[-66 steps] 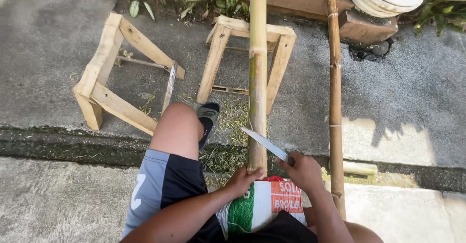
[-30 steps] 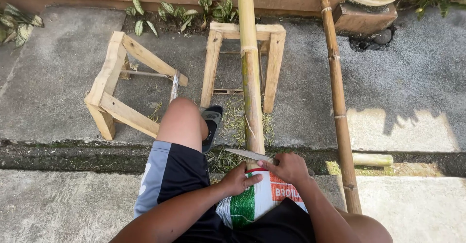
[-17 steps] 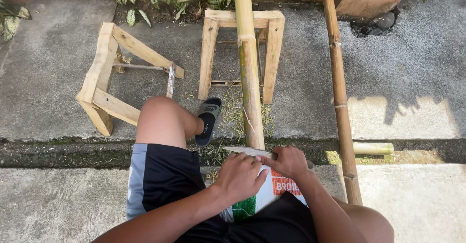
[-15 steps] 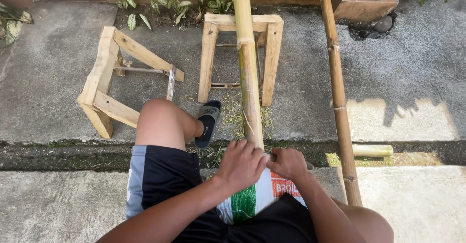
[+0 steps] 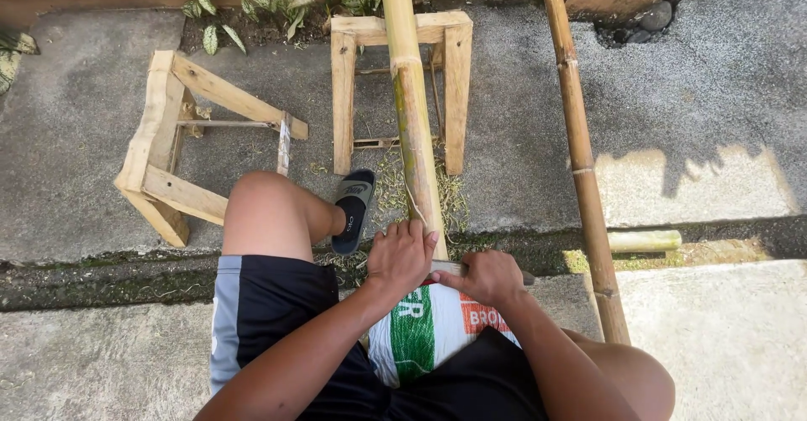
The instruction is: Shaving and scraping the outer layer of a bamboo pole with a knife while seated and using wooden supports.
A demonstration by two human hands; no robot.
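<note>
**Two Hands at the Near End of a Bamboo Pole**

A seated person in dark shorts works over a printed white, green and red sack [image 5: 437, 328] spread across the lap. The right hand [image 5: 486, 276] is wrapped shut around the handle of a knife [image 5: 458, 268], which lies crosswise at the pole's near end; most of the blade is hidden beneath the hands. The left hand [image 5: 402, 257] presses down beside it, fingers [image 5: 412, 232] curled onto the bamboo pole [image 5: 412, 110], clasping its lower end. That greenish pole runs from the lap away across the concrete, passing over an upright wooden stool frame [image 5: 399, 93]. A black sandal [image 5: 353, 211] on the person's left foot sits just left of the pole, among pale shavings [image 5: 387, 190]. A second, browner bamboo pole [image 5: 580, 152] lies to the right, well apart from the first. A tipped wooden frame [image 5: 181, 144] rests at left. Leafy plants [image 5: 277, 1] line the far wall.
</note>
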